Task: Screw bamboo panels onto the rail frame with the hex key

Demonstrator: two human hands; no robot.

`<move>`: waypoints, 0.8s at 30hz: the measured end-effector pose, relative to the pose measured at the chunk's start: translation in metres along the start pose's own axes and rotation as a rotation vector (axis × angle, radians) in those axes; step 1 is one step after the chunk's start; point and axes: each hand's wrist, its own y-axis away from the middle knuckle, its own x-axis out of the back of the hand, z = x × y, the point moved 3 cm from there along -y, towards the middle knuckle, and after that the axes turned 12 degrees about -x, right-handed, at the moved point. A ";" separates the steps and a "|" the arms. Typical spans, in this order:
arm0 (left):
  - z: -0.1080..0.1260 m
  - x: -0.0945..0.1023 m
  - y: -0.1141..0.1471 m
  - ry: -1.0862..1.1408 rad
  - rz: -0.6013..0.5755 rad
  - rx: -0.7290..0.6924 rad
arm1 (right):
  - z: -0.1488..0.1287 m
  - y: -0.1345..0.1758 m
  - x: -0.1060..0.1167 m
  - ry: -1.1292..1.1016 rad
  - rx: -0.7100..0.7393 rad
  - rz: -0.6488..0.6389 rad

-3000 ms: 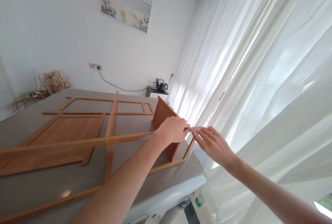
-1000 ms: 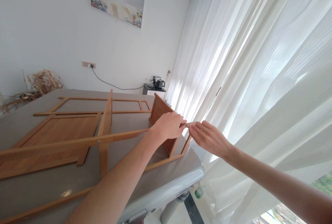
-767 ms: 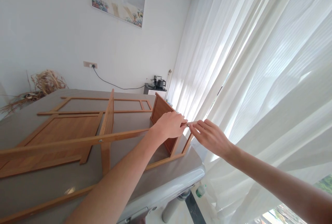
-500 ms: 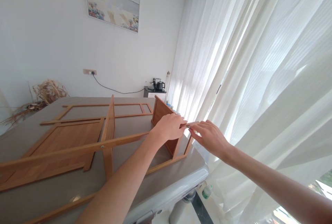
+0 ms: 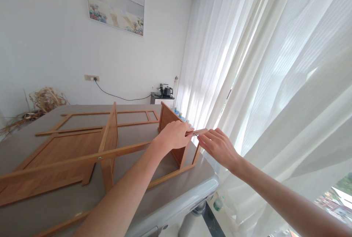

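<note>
A wooden frame, partly put together, stands on the grey table. Its upper rail [image 5: 126, 149] runs from the left edge toward my hands, with a round metal bolt head [image 5: 99, 158] in its side. My left hand [image 5: 174, 134] is closed around the far right end of this rail, next to an upright end panel [image 5: 172, 118]. Just right of it, my right hand [image 5: 220, 145] pinches a thin dark metal rod [image 5: 196, 135] against the rail's end. My fingers hide most of the rod. A middle panel [image 5: 110, 130] stands upright across the frame.
A flat wooden panel [image 5: 63, 145] and an open wooden frame [image 5: 134, 122] lie on the table [image 5: 132, 202]. Dried stems [image 5: 48, 99] are at the far left. A kettle [image 5: 167, 91] stands on a cabinet behind. White curtains [image 5: 247, 65] hang close on the right.
The view has shifted slightly, so everything sits a little further left. My right fingers have turned and lowered a bit at the rail's end; my left hand keeps its hold.
</note>
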 end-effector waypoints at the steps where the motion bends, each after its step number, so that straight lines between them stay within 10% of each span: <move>1: -0.001 -0.001 0.000 0.000 0.003 0.002 | 0.000 0.000 0.000 0.011 0.009 0.004; 24: -0.001 -0.002 0.000 -0.016 0.012 -0.018 | -0.003 -0.006 0.004 0.239 0.257 0.056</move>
